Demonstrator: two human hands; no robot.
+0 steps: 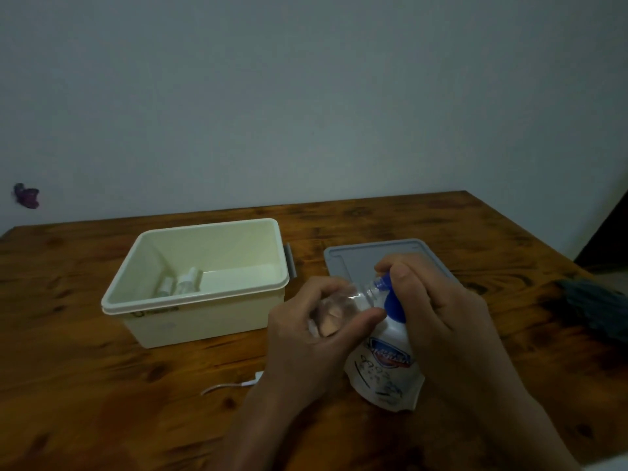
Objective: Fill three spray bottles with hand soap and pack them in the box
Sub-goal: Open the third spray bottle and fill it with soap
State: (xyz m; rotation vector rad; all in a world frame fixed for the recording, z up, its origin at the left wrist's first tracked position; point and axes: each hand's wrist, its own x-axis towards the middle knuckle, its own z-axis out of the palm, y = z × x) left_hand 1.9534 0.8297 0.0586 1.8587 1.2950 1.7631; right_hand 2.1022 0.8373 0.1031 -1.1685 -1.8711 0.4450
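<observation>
**Filling the third bottle: handling and appearance**

The box (204, 300) is rigid cream plastic, open-topped, and sits on the table (102, 385) to my left. I judge it light but bulky; I would lift it by the rim with both hands. Its grey lid (367, 256) lies flat just beside it, behind my hands.

The pouch (384, 365) is soft white film with a blue shoulder and spout and a red-and-blue logo. It stands between my hands near the table's front edge. I judge it floppy and prone to gush if squeezed hard. My right hand (438, 307) is closed around its upper part, which is the correct hold: near the stiff shoulder, where the spout can be steered.

The bottle (343, 302) is small, clear and uncapped. My left hand (306, 334) grips its body, tilting the neck so that it meets the spout. I judge it light, stiff and slippery once soap runs; hold the body, not the neck. Its fill level cannot be read.

Two capped bottles (180, 283) lie in the box's left corner, touching.
</observation>
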